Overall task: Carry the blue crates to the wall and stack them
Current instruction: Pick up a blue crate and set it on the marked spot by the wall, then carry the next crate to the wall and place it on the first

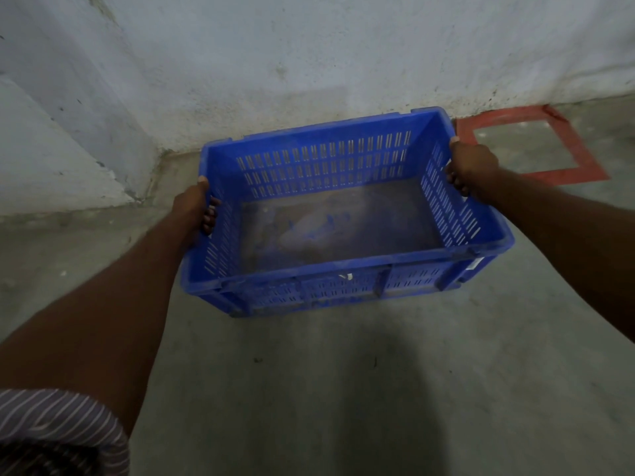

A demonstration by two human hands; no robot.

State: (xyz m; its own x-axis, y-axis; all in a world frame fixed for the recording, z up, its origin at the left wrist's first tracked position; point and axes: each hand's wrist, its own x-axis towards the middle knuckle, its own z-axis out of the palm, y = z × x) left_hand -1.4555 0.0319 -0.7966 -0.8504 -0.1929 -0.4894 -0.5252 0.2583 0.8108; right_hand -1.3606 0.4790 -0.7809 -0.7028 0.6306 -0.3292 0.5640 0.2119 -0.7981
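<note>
A blue slotted plastic crate fills the middle of the view, open side up, dusty inside with nothing in it. My left hand grips its left short rim, fingers curled through the handle slot. My right hand grips the right short rim. The crate is tilted slightly, its far side close to the whitewashed wall. I cannot tell whether its base touches the concrete floor. No other crate is in view.
A red painted square outline marks the floor to the right of the crate, by the wall's foot. A sloped wall section juts out at the left. My striped sleeve shows at the bottom left.
</note>
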